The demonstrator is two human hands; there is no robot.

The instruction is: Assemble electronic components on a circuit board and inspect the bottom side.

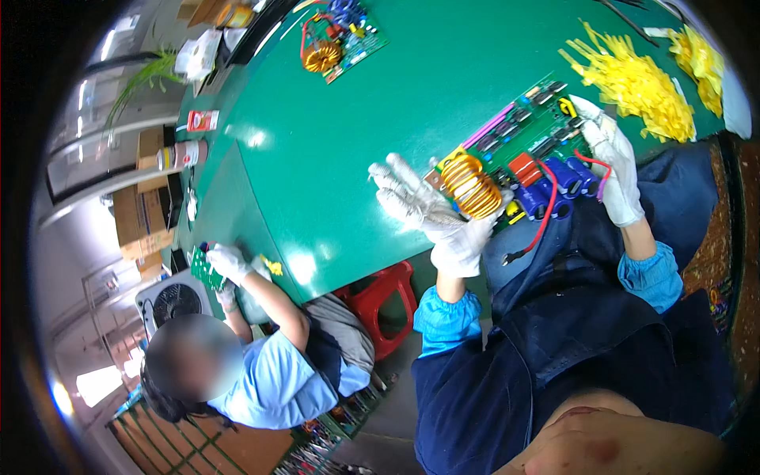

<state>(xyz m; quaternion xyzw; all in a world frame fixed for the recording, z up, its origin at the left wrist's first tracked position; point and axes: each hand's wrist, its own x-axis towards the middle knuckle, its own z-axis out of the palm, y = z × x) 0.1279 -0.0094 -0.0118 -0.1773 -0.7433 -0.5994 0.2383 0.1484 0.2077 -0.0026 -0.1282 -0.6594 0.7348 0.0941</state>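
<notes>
A green circuit board point(546, 123) is tilted up at the table's near edge, above my lap. It carries a copper-wound toroidal coil point(470, 186), blue-purple cylindrical capacitors point(564, 177), a red-orange block point(524, 169) and a loose red wire point(551, 210) with a dark end. My right hand point(611, 154), in a white glove, grips the board's right end. My left hand point(431, 207), also gloved, is beside the coil at the left end, fingers spread and palm up. Its thumb is partly hidden by the coil, so contact there is unclear.
A second populated board point(340, 43) lies far away on the green table point(332, 142). A heap of yellow strips point(633, 83) sits at the right. At left, a gloved co-worker point(273, 380) handles a small green board point(207, 267). A red stool point(384, 309) stands under the table edge.
</notes>
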